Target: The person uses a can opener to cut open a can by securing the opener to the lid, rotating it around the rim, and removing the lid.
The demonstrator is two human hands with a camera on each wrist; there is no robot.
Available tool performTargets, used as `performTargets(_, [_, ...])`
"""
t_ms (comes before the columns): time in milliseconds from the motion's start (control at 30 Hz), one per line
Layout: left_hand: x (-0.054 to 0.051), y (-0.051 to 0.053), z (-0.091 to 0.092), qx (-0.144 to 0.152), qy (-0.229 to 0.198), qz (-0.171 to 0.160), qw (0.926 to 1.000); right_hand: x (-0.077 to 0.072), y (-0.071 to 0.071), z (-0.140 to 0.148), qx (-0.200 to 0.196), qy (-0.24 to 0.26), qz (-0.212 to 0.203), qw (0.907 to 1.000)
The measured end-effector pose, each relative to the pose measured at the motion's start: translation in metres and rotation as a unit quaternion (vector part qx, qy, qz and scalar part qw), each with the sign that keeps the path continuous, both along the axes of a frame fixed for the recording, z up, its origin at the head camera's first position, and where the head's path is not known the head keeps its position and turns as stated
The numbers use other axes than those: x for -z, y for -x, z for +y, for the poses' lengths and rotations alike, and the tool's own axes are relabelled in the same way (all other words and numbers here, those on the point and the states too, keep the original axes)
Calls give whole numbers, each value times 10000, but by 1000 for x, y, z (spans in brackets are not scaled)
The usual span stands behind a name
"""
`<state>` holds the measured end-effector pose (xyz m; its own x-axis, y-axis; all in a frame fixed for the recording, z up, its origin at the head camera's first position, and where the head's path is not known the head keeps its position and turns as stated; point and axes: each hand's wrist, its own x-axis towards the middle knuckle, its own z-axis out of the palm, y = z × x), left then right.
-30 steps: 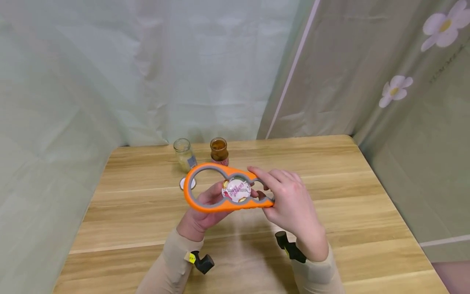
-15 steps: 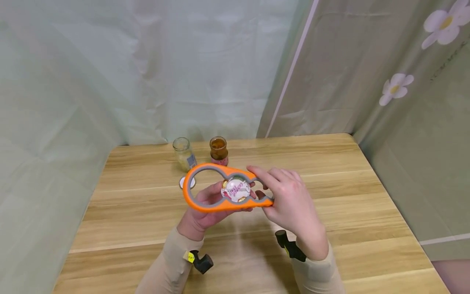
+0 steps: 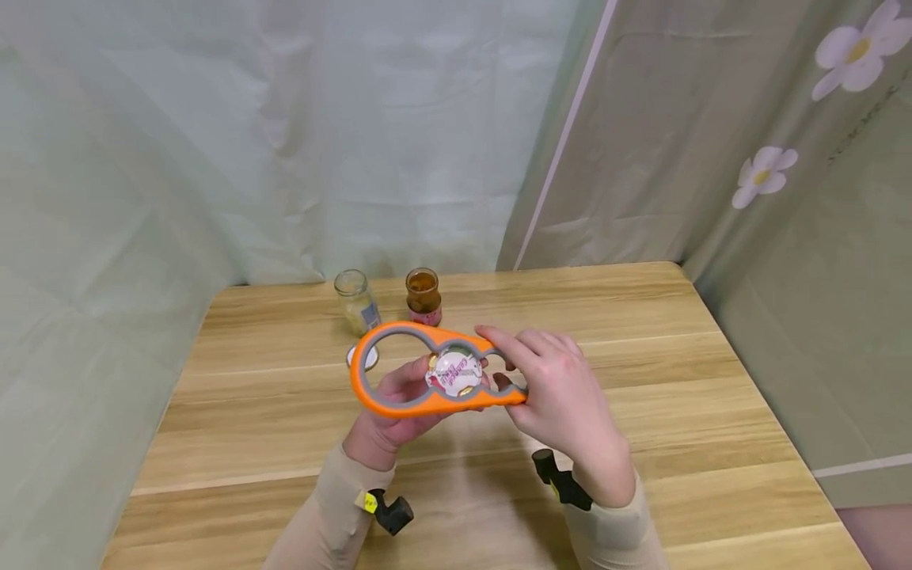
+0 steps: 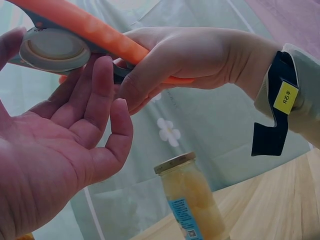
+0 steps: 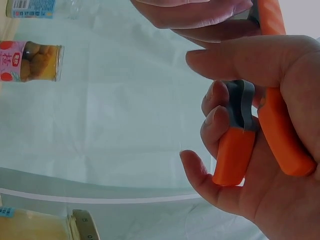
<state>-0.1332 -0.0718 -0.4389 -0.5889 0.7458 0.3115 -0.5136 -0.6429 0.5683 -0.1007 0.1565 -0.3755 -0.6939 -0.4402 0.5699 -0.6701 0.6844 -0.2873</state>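
Observation:
An orange opener (image 3: 399, 408) with grey lining is held above the table, its narrow end gripped by the right hand (image 3: 566, 396). A round printed lid (image 3: 457, 374) sits in its middle opening. From below, the left hand (image 3: 402, 412) holds the lid, thumb on one side and fingers on the other. The left wrist view shows the lid's underside (image 4: 55, 47) with no jar under it, beside the left hand (image 4: 55, 145). In the right wrist view the right hand (image 5: 280, 185) is wrapped round the opener's two orange arms (image 5: 282, 135).
An uncapped pale glass jar (image 3: 356, 305) and an uncapped jar of brown contents (image 3: 423, 297) stand at the table's back. A white lid (image 3: 370, 358) lies nearer, partly behind the opener. A capped jar (image 4: 192, 200) of yellowish contents shows in the left wrist view.
The opener, lid and both hands have shifted very slightly to the left. Both holds look the same.

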Motion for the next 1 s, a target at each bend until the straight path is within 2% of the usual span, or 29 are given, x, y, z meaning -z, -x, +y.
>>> performTargets(133, [0,-2,0,-133,-71,-100,9998,-1,0,-1,-7,-27,-69,10000])
performTargets(267, [-2,-3,-1,-324,26,-37,9995,0,0,-2,-39,-5,-96,9999])
performTargets(367, [-5,-4,-2,-369,212,-7,9991,2,0,-3,-58,28,-57,10000])
performTargets(600, [-7,-4,-6,-313,303,-277,9987,2,-1,-6,-140,72,-126,9998])
performTargets(700, [-6,-3,-8,-448,548,-246,9972,1,-1,-5,-150,90,-156,9997])
performTargets(867, [-3,-2,-11,-805,1093,-92,9907,0,-2,-3,-56,88,-118,9999])
performTargets(1000, [-2,-1,-11,-728,1033,-89,9919,0,-1,-3,-74,91,-86,9999])
